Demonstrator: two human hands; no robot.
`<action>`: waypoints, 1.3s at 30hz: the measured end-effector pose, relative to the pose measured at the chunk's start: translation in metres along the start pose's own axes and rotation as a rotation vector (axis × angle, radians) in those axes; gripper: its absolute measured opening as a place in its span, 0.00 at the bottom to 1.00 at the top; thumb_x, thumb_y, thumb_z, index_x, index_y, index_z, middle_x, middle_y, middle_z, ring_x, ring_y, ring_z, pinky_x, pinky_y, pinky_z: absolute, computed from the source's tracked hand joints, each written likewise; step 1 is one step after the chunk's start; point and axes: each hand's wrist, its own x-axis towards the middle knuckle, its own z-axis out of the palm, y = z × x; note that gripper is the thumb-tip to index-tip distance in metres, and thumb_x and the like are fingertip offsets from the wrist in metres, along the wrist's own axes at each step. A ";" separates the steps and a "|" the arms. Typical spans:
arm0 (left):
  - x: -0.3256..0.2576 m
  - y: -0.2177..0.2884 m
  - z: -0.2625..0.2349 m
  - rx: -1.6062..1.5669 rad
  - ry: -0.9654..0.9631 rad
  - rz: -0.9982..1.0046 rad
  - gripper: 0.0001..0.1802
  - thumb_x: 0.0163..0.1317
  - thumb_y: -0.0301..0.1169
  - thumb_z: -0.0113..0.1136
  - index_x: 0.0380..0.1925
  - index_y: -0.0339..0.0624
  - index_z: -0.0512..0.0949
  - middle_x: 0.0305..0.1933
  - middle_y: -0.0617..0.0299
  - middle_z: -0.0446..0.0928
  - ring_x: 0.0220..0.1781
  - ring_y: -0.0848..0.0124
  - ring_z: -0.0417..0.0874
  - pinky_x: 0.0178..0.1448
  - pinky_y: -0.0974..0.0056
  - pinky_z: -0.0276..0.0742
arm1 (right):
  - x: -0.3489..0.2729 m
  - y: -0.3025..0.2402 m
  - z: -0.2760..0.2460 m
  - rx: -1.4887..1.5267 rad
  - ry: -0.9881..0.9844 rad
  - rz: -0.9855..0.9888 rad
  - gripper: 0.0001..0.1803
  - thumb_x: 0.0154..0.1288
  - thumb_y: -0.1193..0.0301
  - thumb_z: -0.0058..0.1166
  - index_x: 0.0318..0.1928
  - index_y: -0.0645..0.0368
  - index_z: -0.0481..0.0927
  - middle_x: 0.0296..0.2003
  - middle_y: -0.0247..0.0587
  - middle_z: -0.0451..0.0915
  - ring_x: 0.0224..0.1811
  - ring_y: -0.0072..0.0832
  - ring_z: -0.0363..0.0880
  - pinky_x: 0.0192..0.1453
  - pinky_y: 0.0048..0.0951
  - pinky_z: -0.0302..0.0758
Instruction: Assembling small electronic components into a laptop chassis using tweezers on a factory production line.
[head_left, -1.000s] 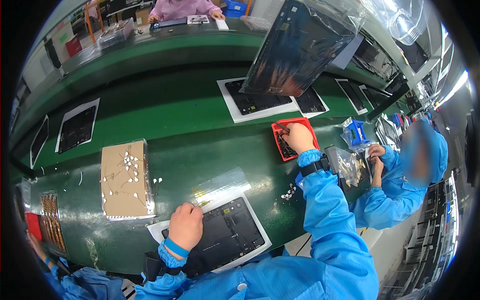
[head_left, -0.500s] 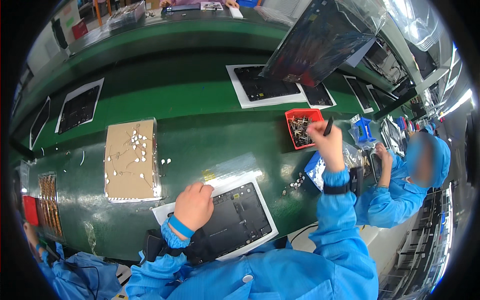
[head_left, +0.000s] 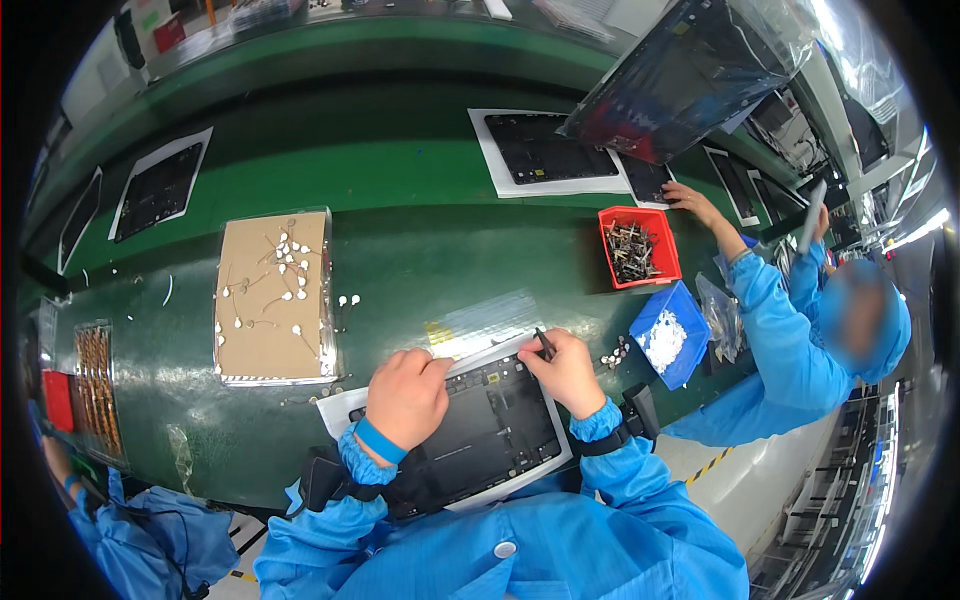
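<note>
A black flat panel (head_left: 490, 430) lies on a white sheet at the near edge of the green belt (head_left: 400, 200). My left hand (head_left: 405, 398) rests fist-like on the panel's upper left corner. My right hand (head_left: 568, 372) sits on its upper right corner, pinching a small dark slim part (head_left: 545, 344) that points up and away. Several small white bits (head_left: 612, 353) lie just right of that hand.
A cardboard pad (head_left: 272, 295) with small white parts lies left. A red bin (head_left: 638, 247) of dark parts and a blue bin (head_left: 668, 335) of white parts stand right. A co-worker's hand (head_left: 690, 203) reaches by the red bin. More black panels (head_left: 545, 150) lie farther along the belt.
My right hand has come back from the red bin to the panel's upper right corner, carrying the small dark part. My left hand stayed on the panel. The co-worker's hand now reaches beside the red bin.
</note>
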 end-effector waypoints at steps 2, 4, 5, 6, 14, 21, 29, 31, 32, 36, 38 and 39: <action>0.000 -0.001 0.001 -0.003 -0.004 -0.003 0.13 0.41 0.23 0.56 0.32 0.41 0.76 0.30 0.58 0.70 0.33 0.59 0.72 0.35 0.57 0.71 | 0.001 0.000 0.001 -0.034 -0.010 0.016 0.07 0.46 0.74 0.60 0.24 0.65 0.76 0.24 0.46 0.74 0.26 0.36 0.75 0.30 0.31 0.71; 0.000 0.000 0.000 -0.004 -0.009 -0.006 0.13 0.41 0.23 0.56 0.32 0.41 0.76 0.30 0.58 0.70 0.33 0.59 0.72 0.36 0.58 0.71 | 0.002 -0.001 0.002 -0.066 -0.022 0.032 0.08 0.46 0.74 0.60 0.23 0.65 0.75 0.23 0.46 0.74 0.26 0.37 0.75 0.30 0.31 0.71; 0.000 0.000 -0.001 0.002 -0.016 -0.005 0.13 0.41 0.23 0.56 0.32 0.41 0.76 0.30 0.59 0.70 0.33 0.59 0.72 0.36 0.58 0.71 | 0.003 0.000 0.001 -0.045 -0.041 0.023 0.09 0.47 0.73 0.59 0.24 0.65 0.74 0.23 0.46 0.74 0.25 0.37 0.74 0.30 0.31 0.70; 0.000 0.000 -0.002 0.008 -0.023 -0.004 0.13 0.41 0.23 0.56 0.32 0.41 0.76 0.30 0.59 0.70 0.33 0.60 0.72 0.36 0.58 0.71 | 0.004 0.000 0.000 -0.023 -0.059 0.013 0.10 0.48 0.73 0.59 0.24 0.65 0.73 0.23 0.46 0.73 0.25 0.36 0.73 0.29 0.31 0.69; -0.001 -0.001 0.003 0.055 0.012 0.053 0.14 0.39 0.24 0.56 0.31 0.43 0.76 0.43 0.61 0.73 0.44 0.61 0.71 0.44 0.60 0.70 | 0.016 -0.028 -0.009 0.269 0.113 -0.416 0.05 0.56 0.74 0.51 0.26 0.62 0.72 0.30 0.42 0.71 0.34 0.32 0.69 0.38 0.27 0.66; 0.000 -0.001 0.003 0.090 -0.028 0.044 0.14 0.40 0.26 0.56 0.32 0.44 0.75 0.47 0.59 0.72 0.52 0.60 0.69 0.48 0.57 0.67 | 0.028 -0.035 0.047 0.843 -0.147 0.017 0.08 0.52 0.82 0.56 0.33 0.64 0.72 0.35 0.39 0.74 0.41 0.24 0.75 0.44 0.23 0.72; 0.000 -0.002 0.002 0.059 -0.037 0.011 0.14 0.40 0.26 0.56 0.32 0.43 0.75 0.48 0.59 0.72 0.52 0.60 0.69 0.48 0.57 0.67 | 0.027 -0.029 0.058 0.739 -0.067 -0.057 0.09 0.51 0.84 0.56 0.31 0.65 0.70 0.36 0.44 0.75 0.38 0.25 0.77 0.38 0.23 0.76; 0.001 -0.002 0.001 0.054 -0.043 0.003 0.14 0.40 0.26 0.56 0.32 0.43 0.76 0.49 0.59 0.72 0.52 0.60 0.69 0.48 0.57 0.67 | 0.027 -0.029 0.058 0.694 -0.057 -0.077 0.08 0.51 0.83 0.56 0.30 0.65 0.69 0.35 0.45 0.75 0.36 0.25 0.76 0.38 0.23 0.76; 0.002 -0.002 0.000 0.061 -0.036 0.007 0.11 0.41 0.27 0.55 0.30 0.43 0.75 0.48 0.59 0.72 0.52 0.61 0.69 0.48 0.58 0.66 | 0.027 -0.028 0.058 0.694 -0.058 -0.071 0.08 0.51 0.83 0.56 0.30 0.65 0.69 0.35 0.45 0.75 0.36 0.25 0.76 0.38 0.23 0.76; 0.004 -0.001 -0.001 0.065 -0.032 0.010 0.09 0.43 0.28 0.54 0.28 0.42 0.74 0.47 0.59 0.73 0.51 0.61 0.70 0.49 0.60 0.66 | 0.028 -0.025 0.059 0.638 -0.038 -0.130 0.08 0.51 0.83 0.56 0.30 0.65 0.69 0.35 0.45 0.75 0.35 0.25 0.76 0.37 0.23 0.75; 0.004 -0.001 0.000 0.067 -0.030 0.006 0.08 0.43 0.28 0.54 0.28 0.42 0.74 0.47 0.59 0.73 0.51 0.61 0.70 0.48 0.60 0.66 | 0.028 -0.025 0.059 0.632 -0.044 -0.137 0.09 0.51 0.83 0.57 0.30 0.65 0.70 0.35 0.45 0.75 0.35 0.25 0.76 0.37 0.23 0.75; 0.003 -0.001 0.001 0.070 -0.025 0.005 0.08 0.44 0.28 0.54 0.28 0.42 0.74 0.47 0.59 0.73 0.51 0.61 0.70 0.48 0.60 0.66 | 0.027 -0.027 0.058 0.627 -0.042 -0.137 0.08 0.51 0.83 0.56 0.30 0.65 0.70 0.35 0.45 0.75 0.36 0.25 0.76 0.37 0.23 0.75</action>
